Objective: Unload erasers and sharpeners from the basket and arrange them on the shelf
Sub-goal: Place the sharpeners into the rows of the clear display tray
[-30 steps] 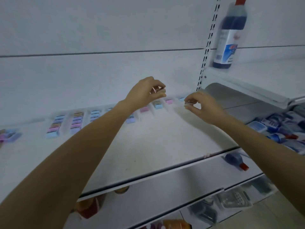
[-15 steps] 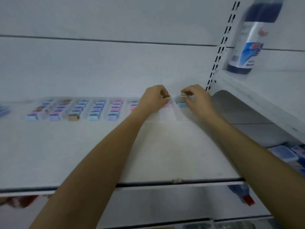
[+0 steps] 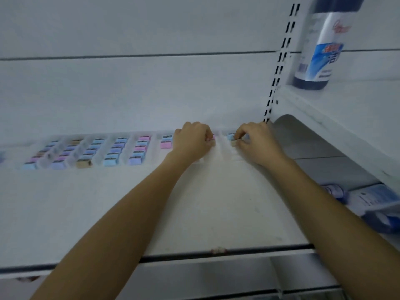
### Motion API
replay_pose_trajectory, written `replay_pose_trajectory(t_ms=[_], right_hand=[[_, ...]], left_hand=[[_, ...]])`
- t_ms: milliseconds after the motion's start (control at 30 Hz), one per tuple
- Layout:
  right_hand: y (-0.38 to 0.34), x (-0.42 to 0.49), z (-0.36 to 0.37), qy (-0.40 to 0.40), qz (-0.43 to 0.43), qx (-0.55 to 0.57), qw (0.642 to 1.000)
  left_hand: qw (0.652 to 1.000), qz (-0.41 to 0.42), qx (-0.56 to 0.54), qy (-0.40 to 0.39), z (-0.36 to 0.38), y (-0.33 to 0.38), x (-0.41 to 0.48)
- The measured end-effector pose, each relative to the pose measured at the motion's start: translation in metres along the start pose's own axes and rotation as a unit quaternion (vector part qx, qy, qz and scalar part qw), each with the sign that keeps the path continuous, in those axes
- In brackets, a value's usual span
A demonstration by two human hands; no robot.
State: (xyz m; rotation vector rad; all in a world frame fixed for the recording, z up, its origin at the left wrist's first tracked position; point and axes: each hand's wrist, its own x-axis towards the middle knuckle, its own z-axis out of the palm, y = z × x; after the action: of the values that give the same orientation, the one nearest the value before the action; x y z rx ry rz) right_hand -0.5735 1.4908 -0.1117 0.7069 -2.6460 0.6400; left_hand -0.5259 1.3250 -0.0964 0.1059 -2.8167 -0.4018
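Left hand (image 3: 192,138) and right hand (image 3: 256,141) have lowered erasers (image 3: 233,144) onto shelf (image 3: 194,213).

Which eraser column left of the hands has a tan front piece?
The column ending in the tan rectangular eraser, third from left; neighbouring columns end in a purple eraser and a blue eraser.
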Motion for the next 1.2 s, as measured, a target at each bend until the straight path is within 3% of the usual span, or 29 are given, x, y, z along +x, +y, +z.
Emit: replay_pose_trajectory(t_ms=[500, 1067, 1200], right_hand=[[-0.012, -0.008, 0.0, -0.033, -0.017, -0.086, 0.996], [-0.012, -0.01, 0.0, -0.021, -0.011, -0.07, 0.997], [-0.013, -0.009, -0.002, 0.007, 0.0, -0.033, 0.999]], left_hand=[[0.998, 0.053, 0.022, -0.011, -0.002, -0.006, -0.013], [0.997, 0.076, 0.025, -0.024, -0.002, -0.009, -0.012], [0.996, 0.084, 0.011, 0.01, -0.007, -0.011, -0.01]])
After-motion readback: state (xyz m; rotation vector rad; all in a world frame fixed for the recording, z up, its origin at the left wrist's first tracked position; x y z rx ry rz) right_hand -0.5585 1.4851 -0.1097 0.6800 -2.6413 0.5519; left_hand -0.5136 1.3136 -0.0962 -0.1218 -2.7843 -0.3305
